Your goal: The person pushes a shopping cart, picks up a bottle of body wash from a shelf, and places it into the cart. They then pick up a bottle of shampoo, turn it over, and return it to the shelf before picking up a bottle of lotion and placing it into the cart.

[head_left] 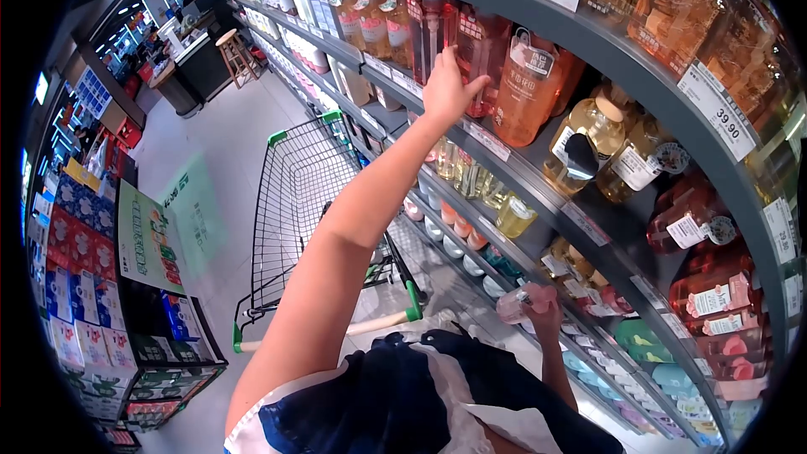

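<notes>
My left hand (pixel 450 88) reaches up to a shelf. Its thumb is spread away from the fingers, and the fingertips are right at the front of a red pump bottle (pixel 431 29). Just right of the thumb stands a large orange-pink bottle (pixel 523 97) with a round dark tag on its neck. Another red bottle (pixel 483 50) is partly behind my hand. Lower down at my right side, my right hand (pixel 545 309) is closed around a clear pink bottle (pixel 514 304), held tilted beside the lower shelves.
A wire shopping cart (pixel 290 176) with green corners stands in the aisle to my left. Boxed goods (pixel 84 294) fill a display at far left. A wooden stool (pixel 235 57) is by a counter. Yellow bottles (pixel 593 130) stand farther right on the shelf, above price tags (pixel 580 223).
</notes>
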`<state>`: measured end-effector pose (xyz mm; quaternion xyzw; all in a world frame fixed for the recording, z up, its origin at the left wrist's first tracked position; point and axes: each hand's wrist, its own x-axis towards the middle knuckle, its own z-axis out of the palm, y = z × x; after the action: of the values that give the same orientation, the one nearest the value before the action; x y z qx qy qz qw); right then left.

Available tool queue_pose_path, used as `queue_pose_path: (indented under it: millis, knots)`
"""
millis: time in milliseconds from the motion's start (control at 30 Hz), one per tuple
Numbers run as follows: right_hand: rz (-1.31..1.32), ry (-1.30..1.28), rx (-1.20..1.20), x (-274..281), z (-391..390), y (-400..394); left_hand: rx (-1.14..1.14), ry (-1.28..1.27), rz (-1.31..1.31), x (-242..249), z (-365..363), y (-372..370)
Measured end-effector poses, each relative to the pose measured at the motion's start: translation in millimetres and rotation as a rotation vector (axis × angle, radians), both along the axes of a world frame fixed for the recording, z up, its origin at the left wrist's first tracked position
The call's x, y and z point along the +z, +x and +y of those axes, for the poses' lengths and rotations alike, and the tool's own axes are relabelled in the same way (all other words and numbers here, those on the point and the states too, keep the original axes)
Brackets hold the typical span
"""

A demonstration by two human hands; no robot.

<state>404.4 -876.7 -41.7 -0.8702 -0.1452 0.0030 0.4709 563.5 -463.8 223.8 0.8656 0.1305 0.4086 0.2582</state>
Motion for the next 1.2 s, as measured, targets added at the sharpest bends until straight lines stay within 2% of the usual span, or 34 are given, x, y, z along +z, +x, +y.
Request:
queue_pose_path:
  millis: [133, 167, 267, 333, 400, 467, 533, 600, 667, 733, 800, 867, 933, 967, 1000, 1033, 1067, 1100, 1200]
  knots:
    - [-0.118, -0.103, 0.042, 10, 3, 0, -0.003, -0.044, 0.080, 2, 4, 2]
    - [-0.118, -0.157, 0.038, 9, 3, -1, 0.016, 0.012, 0.032, -1, 6, 4]
    - [0.009, -0.087, 0.013, 17, 5, -5, 0.020, 0.144, -0.085, -22, 17, 15]
    - [0.111, -0.033, -0.001, 37, 9, -8, -0.076, 0.130, -0.080, -21, 9, -9]
    - [-0.002, -0.044, -0.010, 43, 10, -15, -0.146, 0.095, -0.130, -23, -3, -43]
    - [-0.038, -0.043, -0.014, 57, 11, -23, -0.193, 0.169, -0.196, -26, -16, -94]
    - [-0.024, -0.063, -0.022, 67, 9, -30, -0.271, 0.089, -0.126, -51, -17, -145]
    - [0.000, -0.073, -0.056, 63, 5, -38, -0.228, 0.150, 0.055, -79, -13, -208]
    - [0.017, -0.050, -0.075, 57, -1, -40, -0.187, 0.035, 0.271, -114, -2, -274]
    - [0.064, 0.081, -0.086, 31, -16, -41, -0.088, -0.030, 0.459, -154, 17, -352]
    - [0.160, 0.454, 0.039, 56, -9, -42, 0.032, -0.137, 0.616, -182, 29, -430]
    - [0.119, 0.488, 0.103, 48, -20, -35, 0.018, -0.215, 0.528, -223, 49, -505]
    - [0.069, 0.583, 0.069, 87, -7, -46, 0.151, -0.059, 0.447, -206, 22, -528]
    - [0.077, 0.556, 0.039, 83, -9, -45, 0.232, -0.340, 0.536, -205, 24, -540]
    - [0.080, 0.529, 0.016, 80, -11, -44, 0.317, -0.476, 0.506, -225, 39, -556]
    - [0.169, 0.554, -0.103, 84, -6, -51, 0.314, -0.321, 0.468, -232, 45, -560]
    - [0.145, 0.552, -0.083, 86, -4, -52, 0.312, -0.165, 0.424, -238, 51, -565]
    - [0.158, 0.538, -0.089, 92, -1, -59, 0.332, -0.137, 0.392, -238, 53, -567]
    - [0.180, 0.556, -0.061, 112, 5, -76, 0.440, -0.400, 0.614, -220, 47, -567]
